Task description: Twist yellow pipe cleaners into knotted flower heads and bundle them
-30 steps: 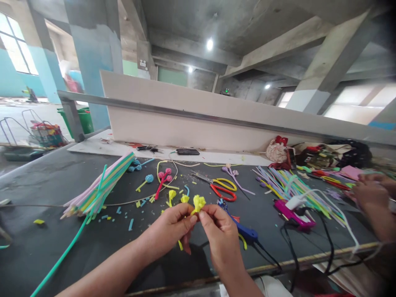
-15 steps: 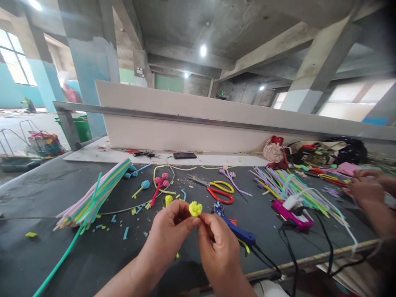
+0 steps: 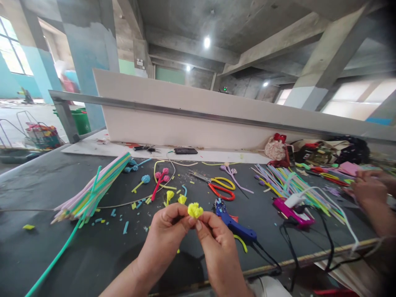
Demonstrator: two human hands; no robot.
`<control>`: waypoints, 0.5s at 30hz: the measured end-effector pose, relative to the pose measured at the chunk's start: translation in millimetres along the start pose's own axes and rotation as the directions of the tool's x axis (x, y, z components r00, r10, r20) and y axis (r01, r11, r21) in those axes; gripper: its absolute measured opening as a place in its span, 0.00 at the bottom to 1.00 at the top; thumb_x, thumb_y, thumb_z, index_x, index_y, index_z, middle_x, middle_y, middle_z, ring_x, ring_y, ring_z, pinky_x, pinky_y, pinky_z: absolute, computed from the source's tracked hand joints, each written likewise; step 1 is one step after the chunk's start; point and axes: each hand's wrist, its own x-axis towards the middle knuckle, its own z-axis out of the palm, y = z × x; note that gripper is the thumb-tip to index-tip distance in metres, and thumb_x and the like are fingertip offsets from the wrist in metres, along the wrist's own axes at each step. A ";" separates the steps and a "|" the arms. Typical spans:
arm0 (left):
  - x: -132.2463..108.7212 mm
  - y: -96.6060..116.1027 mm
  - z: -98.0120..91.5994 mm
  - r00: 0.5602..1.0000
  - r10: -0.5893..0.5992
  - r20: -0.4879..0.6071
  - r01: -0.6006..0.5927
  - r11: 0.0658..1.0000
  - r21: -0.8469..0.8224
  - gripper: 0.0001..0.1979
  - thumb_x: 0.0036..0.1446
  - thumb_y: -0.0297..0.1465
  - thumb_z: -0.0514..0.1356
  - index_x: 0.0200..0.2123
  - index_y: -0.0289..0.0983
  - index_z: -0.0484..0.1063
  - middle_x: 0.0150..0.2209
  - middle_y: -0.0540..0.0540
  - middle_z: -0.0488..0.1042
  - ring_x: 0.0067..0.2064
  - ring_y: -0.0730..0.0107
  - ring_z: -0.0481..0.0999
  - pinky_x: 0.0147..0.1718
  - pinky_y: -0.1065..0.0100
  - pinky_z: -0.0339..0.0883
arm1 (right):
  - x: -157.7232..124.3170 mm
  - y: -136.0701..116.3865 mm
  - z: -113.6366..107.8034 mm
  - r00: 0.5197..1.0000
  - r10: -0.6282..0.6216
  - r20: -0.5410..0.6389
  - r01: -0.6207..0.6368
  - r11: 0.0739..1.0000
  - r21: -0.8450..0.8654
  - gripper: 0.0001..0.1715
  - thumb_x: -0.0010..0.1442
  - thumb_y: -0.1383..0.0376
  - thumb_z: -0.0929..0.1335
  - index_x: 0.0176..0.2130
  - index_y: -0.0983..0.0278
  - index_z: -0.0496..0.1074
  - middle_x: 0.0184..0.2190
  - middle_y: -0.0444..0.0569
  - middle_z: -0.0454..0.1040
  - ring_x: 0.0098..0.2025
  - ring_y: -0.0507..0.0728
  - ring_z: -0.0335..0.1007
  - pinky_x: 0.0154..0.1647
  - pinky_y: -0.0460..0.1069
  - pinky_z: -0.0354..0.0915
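A small fluffy yellow flower (image 3: 195,210), seemingly made of pipe cleaner, is pinched between both hands above the table. My left hand (image 3: 168,233) grips it from the left with thumb and forefinger. From the right, the closed fingers of my right hand (image 3: 218,243) hold its underside, hiding any stem. Just beyond my left hand lie two more yellow flower heads (image 3: 170,195). A blue glue gun (image 3: 236,225) rests beside my right hand, and scissors (image 3: 221,185) with yellow and red handles lie farther back.
A pipe-cleaner bundle (image 3: 93,189) lies left, another (image 3: 297,187) right. Pink (image 3: 161,179) and blue (image 3: 145,179) flowers sit behind my hands. A magenta power strip (image 3: 292,212) trails cables over the table's front edge. Another person's hands (image 3: 371,189) work at far right. A phone (image 3: 185,151) lies at the back.
The view has tilted slightly, and my hands have shifted a little left, uncovering a second yellow flower head behind them. Both still pinch the yellow flower.
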 end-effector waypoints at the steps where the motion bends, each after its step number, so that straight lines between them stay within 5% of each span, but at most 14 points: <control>1: 0.7 -0.4 0.6 1.000 -0.031 -0.002 0.031 0.999 -0.038 0.08 0.45 0.31 0.65 0.21 0.34 0.71 0.20 0.52 0.69 0.25 0.77 0.64 0.25 0.75 0.60 | 1.2 0.0 0.3 0.999 0.035 -0.003 -0.035 0.998 0.043 0.08 0.54 0.62 0.67 0.29 0.64 0.72 0.23 0.45 0.74 0.27 0.54 0.69 0.28 0.46 0.66; 7: 0.4 -4.5 6.3 0.986 -0.165 0.014 0.165 0.977 -0.134 0.10 0.43 0.35 0.66 0.27 0.34 0.74 0.20 0.52 0.70 0.23 0.75 0.68 0.26 0.72 0.64 | 10.4 -2.6 -6.0 0.997 0.036 -0.074 -0.040 0.998 -0.055 0.08 0.51 0.61 0.68 0.25 0.64 0.72 0.21 0.46 0.73 0.25 0.55 0.69 0.26 0.47 0.65; 11: -2.1 -5.0 3.9 0.987 -0.155 -0.034 0.156 0.987 0.047 0.09 0.44 0.35 0.65 0.26 0.35 0.75 0.18 0.54 0.67 0.18 0.79 0.61 0.18 0.75 0.56 | 10.5 -3.3 -10.5 0.995 -0.033 -0.089 0.013 0.976 -0.216 0.10 0.52 0.61 0.67 0.26 0.64 0.72 0.22 0.47 0.74 0.26 0.56 0.69 0.27 0.47 0.65; 15: -0.8 -2.4 -2.0 0.999 -0.006 -0.042 0.016 0.965 0.263 0.06 0.46 0.32 0.63 0.24 0.35 0.76 0.21 0.52 0.71 0.25 0.75 0.65 0.25 0.74 0.59 | 8.7 -2.8 -13.8 0.995 -0.084 -0.056 0.062 0.946 -0.317 0.10 0.53 0.61 0.66 0.26 0.64 0.72 0.21 0.46 0.72 0.25 0.55 0.67 0.27 0.47 0.63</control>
